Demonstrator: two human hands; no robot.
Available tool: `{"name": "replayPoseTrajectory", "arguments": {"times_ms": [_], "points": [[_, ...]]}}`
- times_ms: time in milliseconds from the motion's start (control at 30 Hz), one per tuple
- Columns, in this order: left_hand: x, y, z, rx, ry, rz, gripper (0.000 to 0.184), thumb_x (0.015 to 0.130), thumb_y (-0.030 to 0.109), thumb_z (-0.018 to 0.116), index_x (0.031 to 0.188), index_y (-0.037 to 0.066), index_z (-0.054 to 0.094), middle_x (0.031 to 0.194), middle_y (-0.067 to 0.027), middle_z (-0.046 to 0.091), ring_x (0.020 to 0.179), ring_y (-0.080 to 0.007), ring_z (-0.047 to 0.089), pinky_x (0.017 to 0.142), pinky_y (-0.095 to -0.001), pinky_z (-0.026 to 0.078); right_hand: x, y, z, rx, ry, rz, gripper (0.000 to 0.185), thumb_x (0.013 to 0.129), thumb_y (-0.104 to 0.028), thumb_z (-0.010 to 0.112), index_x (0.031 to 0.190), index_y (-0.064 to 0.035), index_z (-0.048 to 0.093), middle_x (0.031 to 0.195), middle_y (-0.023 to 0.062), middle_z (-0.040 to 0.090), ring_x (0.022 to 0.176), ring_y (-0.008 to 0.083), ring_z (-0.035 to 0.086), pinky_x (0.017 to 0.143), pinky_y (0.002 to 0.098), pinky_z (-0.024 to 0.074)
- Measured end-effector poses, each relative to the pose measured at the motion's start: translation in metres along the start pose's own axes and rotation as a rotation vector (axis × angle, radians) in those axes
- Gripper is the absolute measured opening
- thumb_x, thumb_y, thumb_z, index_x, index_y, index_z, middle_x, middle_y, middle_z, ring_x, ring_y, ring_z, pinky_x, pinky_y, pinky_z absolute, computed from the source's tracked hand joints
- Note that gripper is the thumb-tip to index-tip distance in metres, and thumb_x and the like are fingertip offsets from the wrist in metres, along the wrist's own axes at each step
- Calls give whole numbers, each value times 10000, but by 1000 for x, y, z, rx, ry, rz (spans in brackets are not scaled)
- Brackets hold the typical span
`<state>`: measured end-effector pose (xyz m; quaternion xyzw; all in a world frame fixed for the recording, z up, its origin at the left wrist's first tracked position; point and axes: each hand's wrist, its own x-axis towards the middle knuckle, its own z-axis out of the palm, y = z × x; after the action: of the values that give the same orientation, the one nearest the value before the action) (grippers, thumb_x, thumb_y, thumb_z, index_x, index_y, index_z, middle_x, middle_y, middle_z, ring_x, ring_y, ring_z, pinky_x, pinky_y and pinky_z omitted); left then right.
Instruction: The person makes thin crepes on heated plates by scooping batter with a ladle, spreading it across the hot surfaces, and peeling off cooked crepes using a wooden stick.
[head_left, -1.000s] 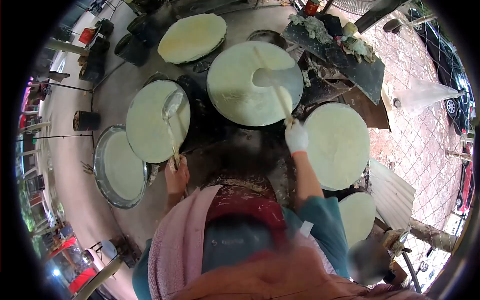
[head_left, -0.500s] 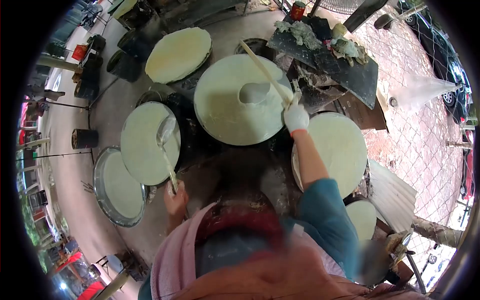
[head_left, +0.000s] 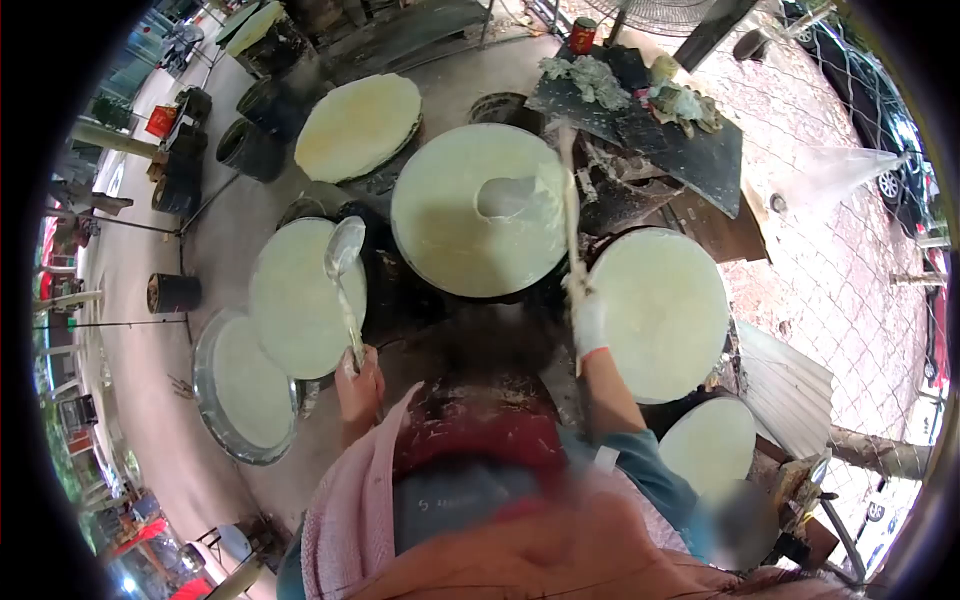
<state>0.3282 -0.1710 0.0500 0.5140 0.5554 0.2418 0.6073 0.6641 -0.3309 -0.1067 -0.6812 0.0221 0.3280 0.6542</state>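
Observation:
My left hand (head_left: 360,388) grips the handle of a metal ladle (head_left: 345,243), whose bowl is raised over the right edge of a round pale-covered surface (head_left: 300,305). In front of me is a large round surface (head_left: 440,190) spread with a pale creamy layer, with a greyish patch near its middle. In a white glove, my right hand (head_left: 590,322) is wrapped round a long wooden stick (head_left: 571,200), held upright along the right edge of the large round. Beside that hand on the right lies another pale round (head_left: 662,310).
A metal tray (head_left: 207,400) with a pale disc stands at lower left. Farther off are a yellowish round sheet (head_left: 360,125) and several black buckets (head_left: 248,150). At right are a dark board (head_left: 690,150) with cloths, a red can (head_left: 582,36) and a wire fence (head_left: 840,290).
My right hand has drawn back toward me, swinging the stick from across the large round to its right edge. The ladle in my left hand has moved slightly up and right.

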Motion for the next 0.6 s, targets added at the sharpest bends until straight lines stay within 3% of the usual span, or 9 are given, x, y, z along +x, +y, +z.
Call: {"name": "replayPoseTrajectory", "arguments": {"times_ms": [33,100,200,233,400,533,567,600], "points": [[6,-3,7,-6,-23,30,86,926,130,530,899,49,520,589,11,440,407,-69,372,358,-224,259,-30,-17,0,-77,0,262,196,880,-365,635,888,-171,664,530,-57,452,378,71,350,353,242,267],[2,16,24,19,-80,30,92,929,122,514,881,45,511,557,12,420,386,-71,352,353,-227,232,-61,-28,-3,-161,-141,303,232,871,-387,646,806,-165,630,538,-56,456,383,73,363,352,242,272],[1,24,40,-23,-129,75,120,939,140,525,867,45,510,547,14,399,379,-72,335,351,-227,230,-31,-12,-27,-100,-117,153,220,860,-400,661,860,-179,664,549,-54,472,366,73,362,341,238,262],[0,22,43,-31,-121,71,125,939,144,527,866,44,510,548,14,398,379,-72,334,351,-227,231,-25,-16,-35,-128,-58,191,207,870,-388,647,938,-193,667,565,-50,479,370,72,364,346,238,276],[-5,7,57,-63,-146,46,132,944,134,524,859,37,498,552,14,388,388,-74,337,355,-227,242,-52,-37,-38,-85,-358,422,181,895,-372,605,1003,-236,656,571,-57,425,366,76,344,327,254,255],[-7,16,68,-25,-156,38,135,950,129,511,857,33,494,544,10,372,389,-81,336,362,-233,252,-36,-40,-45,-230,-236,259,180,889,-326,630,900,-148,645,553,-69,425,376,57,333,340,235,242],[-7,17,68,-11,-155,34,137,951,131,510,857,33,493,543,9,370,389,-82,336,363,-234,254,-27,-37,-53,-87,-245,206,208,888,-314,635,830,-115,621,559,-75,432,404,44,343,366,230,242],[-3,15,67,12,-157,51,145,948,138,517,854,31,492,544,3,382,389,-86,347,366,-240,260,-25,-37,-52,-210,-254,218,201,891,-307,633,876,-106,640,558,-80,422,413,44,341,376,233,237]]}}
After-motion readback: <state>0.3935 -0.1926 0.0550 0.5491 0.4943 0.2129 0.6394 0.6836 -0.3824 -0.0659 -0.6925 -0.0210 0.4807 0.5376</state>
